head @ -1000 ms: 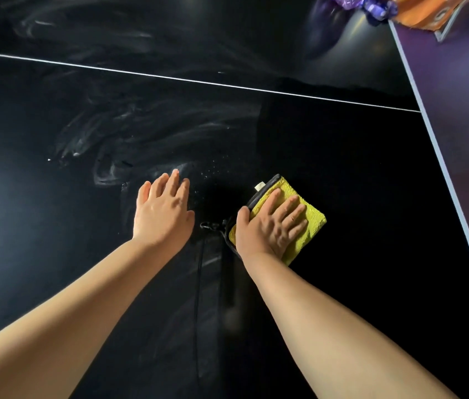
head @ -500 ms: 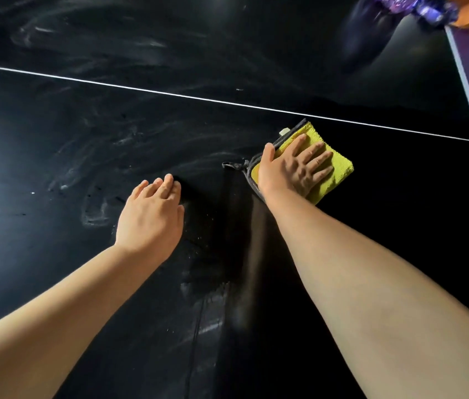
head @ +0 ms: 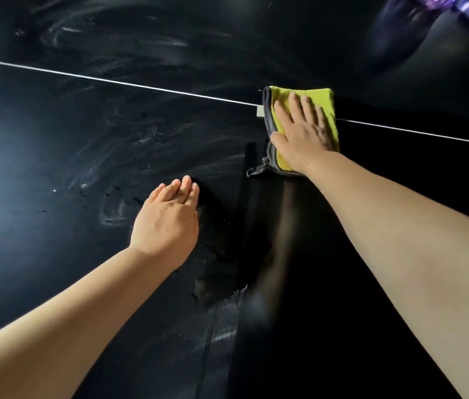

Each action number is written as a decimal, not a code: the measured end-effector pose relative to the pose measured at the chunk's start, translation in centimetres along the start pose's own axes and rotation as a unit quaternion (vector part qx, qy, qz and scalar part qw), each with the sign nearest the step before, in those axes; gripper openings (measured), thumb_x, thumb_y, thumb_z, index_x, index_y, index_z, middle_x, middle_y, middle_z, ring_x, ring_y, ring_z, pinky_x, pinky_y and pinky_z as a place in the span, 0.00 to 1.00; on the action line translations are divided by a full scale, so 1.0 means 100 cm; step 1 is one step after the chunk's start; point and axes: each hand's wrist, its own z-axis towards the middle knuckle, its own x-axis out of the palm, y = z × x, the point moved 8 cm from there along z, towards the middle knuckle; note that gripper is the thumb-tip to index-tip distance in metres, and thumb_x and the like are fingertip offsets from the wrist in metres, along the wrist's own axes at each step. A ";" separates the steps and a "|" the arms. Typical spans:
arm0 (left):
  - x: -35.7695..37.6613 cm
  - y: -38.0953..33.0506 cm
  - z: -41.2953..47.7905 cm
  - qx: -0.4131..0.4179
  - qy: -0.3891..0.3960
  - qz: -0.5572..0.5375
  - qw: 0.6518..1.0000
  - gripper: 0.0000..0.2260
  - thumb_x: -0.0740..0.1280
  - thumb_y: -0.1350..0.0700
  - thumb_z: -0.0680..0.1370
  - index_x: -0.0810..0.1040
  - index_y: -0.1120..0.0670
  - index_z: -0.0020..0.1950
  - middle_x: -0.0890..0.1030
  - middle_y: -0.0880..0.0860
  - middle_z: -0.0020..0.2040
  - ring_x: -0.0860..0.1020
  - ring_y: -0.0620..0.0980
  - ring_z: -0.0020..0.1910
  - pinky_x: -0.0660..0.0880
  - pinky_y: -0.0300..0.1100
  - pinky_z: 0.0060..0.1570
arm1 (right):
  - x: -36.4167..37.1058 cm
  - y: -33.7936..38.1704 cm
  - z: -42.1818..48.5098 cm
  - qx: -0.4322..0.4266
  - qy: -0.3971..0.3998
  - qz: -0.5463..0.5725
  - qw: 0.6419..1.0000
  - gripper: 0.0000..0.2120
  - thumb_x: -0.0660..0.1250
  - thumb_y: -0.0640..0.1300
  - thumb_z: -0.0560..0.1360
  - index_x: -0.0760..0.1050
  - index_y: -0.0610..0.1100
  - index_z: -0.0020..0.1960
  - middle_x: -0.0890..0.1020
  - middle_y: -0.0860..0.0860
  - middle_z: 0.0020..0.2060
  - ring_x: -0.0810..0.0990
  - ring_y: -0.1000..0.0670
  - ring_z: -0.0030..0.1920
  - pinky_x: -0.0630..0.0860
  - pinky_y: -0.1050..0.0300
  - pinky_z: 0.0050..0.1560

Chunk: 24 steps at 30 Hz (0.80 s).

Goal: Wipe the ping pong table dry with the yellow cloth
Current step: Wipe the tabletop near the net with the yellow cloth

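A blurred purple object (head: 466, 7) at the far upper right, partly cut off by the frame edge

One yellow cloth (head: 325, 101), two hands (head: 167, 226) (head: 304, 136)

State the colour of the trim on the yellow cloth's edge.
Dark grey: the trim borders the yellow cloth, clearest in the head view.

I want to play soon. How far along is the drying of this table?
Done: a dark, streak-free strip runs from the yellow cloth toward the person. In hand: the right hand presses the cloth flat across the white line; the left hand rests open on the ping pong table. Left: pale smears beside the left hand and more beyond the line, so much seems to remain.
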 end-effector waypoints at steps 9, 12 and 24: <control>-0.004 0.005 0.007 -0.012 0.072 0.005 0.997 0.23 0.50 0.53 0.82 0.54 0.52 0.77 0.53 0.49 0.78 0.52 0.47 0.76 0.45 0.44 0.73 | 0.021 0.075 -0.111 -0.183 0.012 -0.044 0.982 0.35 0.39 0.59 0.75 0.44 0.50 0.81 0.41 0.45 0.80 0.37 0.44 0.79 0.37 0.43 0.77; -0.013 0.008 -0.007 -0.010 0.063 -0.013 0.998 0.22 0.50 0.52 0.82 0.56 0.54 0.77 0.55 0.50 0.77 0.51 0.48 0.76 0.45 0.45 0.74 | 0.031 0.092 -0.159 -0.210 0.013 -0.055 0.976 0.35 0.39 0.60 0.76 0.45 0.50 0.81 0.41 0.45 0.80 0.37 0.43 0.79 0.39 0.42 0.77; 0.000 0.040 -0.169 -0.010 0.052 -0.028 0.998 0.26 0.53 0.50 0.81 0.51 0.55 0.78 0.50 0.50 0.78 0.44 0.47 0.76 0.41 0.46 0.74 | 0.061 0.152 -0.350 -0.210 -0.003 -0.059 0.976 0.35 0.49 0.58 0.77 0.44 0.49 0.80 0.45 0.42 0.80 0.42 0.40 0.79 0.44 0.39 0.76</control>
